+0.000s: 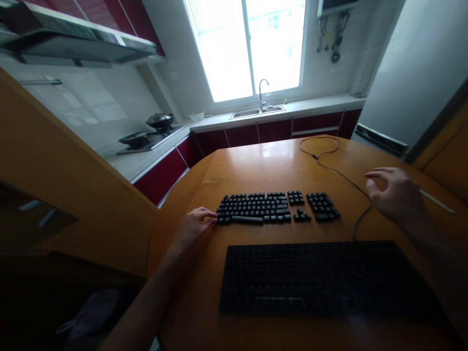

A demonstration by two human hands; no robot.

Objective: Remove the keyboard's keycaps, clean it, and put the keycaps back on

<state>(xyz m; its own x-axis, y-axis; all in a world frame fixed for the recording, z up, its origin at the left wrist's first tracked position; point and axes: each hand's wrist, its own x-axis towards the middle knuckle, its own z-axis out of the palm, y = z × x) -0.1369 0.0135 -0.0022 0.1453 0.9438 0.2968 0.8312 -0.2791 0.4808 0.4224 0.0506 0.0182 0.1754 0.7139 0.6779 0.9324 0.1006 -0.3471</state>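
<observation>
A bare black keyboard base (318, 278) lies on the orange wooden table (263, 165) close to me, its keycaps taken off. Beyond it the black keycaps (274, 207) are laid out in keyboard order in three groups. My left hand (195, 226) rests on the table with curled fingers touching the left end of the keycap rows; nothing shows in its grip. My right hand (397, 195) hovers to the right of the keycaps, above the black cable (341, 175), fingers spread and empty.
The cable loops across the far right of the table. A thin white stick (437, 201) lies at the right edge. Behind are a counter with sink and tap (260, 108), a stove with pans (148, 134), a bright window and a grey fridge (413, 73).
</observation>
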